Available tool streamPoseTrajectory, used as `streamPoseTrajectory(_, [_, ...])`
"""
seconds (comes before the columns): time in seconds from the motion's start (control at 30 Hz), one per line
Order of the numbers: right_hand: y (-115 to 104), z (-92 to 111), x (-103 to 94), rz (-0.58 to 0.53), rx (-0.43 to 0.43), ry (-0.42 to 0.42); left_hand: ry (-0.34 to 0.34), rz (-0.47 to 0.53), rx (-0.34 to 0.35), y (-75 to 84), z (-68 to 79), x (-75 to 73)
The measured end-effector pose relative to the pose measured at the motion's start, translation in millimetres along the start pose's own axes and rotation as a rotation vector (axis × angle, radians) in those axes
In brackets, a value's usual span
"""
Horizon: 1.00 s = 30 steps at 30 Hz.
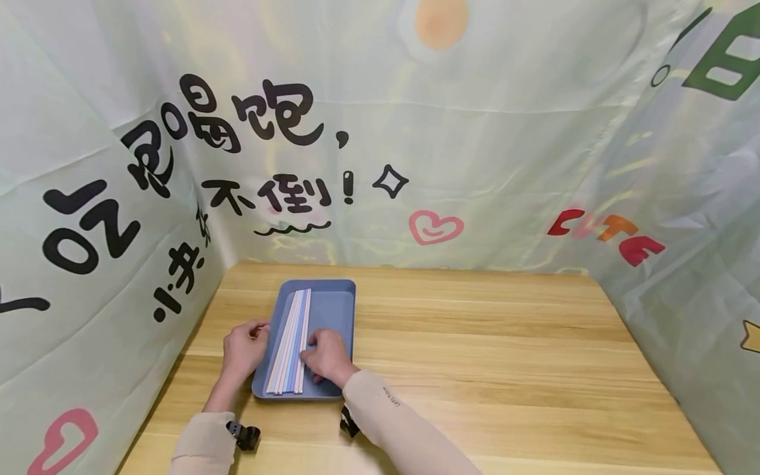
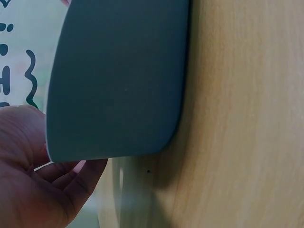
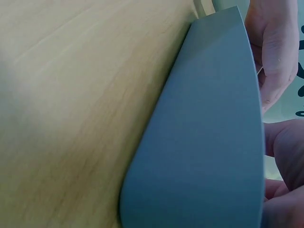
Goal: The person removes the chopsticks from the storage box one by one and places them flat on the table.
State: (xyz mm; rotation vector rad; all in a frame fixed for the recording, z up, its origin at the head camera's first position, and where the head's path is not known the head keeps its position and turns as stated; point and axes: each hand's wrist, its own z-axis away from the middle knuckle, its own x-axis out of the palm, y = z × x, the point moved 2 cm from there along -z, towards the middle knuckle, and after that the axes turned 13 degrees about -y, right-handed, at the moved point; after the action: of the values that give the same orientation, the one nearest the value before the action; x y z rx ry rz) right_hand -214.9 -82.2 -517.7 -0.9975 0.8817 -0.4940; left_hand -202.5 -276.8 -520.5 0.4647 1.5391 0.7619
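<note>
A blue-grey rectangular tray (image 1: 332, 303) lies on the table. In it a row of long thin pastel sticks (image 1: 289, 349), white, pink and blue, runs lengthwise; they look like chopsticks. My right hand (image 1: 328, 356) is over the tray with bent fingers, its thumb and fingertips touching the right side of the row. Whether it pinches a stick is hidden. Beside the tray's left rim is my left hand (image 1: 243, 346), thumb and fingers close together; a pale sliver shows at its fingertips, too small to identify. Both wrist views show mostly the tray wall (image 2: 118, 85).
The wooden table (image 1: 487, 369) extends to the right of the tray. Printed cloth walls (image 1: 505, 165) enclose the table's back and sides, the left one close to my left hand. A small black camera (image 1: 245, 435) sits at my left wrist.
</note>
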Motion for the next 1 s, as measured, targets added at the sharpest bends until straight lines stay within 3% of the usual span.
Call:
streamPoseTrajectory(0.6, [-0.6,0.9,4.3,-0.101,0.026,0.018,-0.005,-0.008,0.016,-3.8,-2.7,0.1])
streamPoseTrajectory(1.0, [-2.8,4.6,3.1,0.011,0.036,0.07,-0.028,0.006,0.001,-2.0,-0.5,0.1])
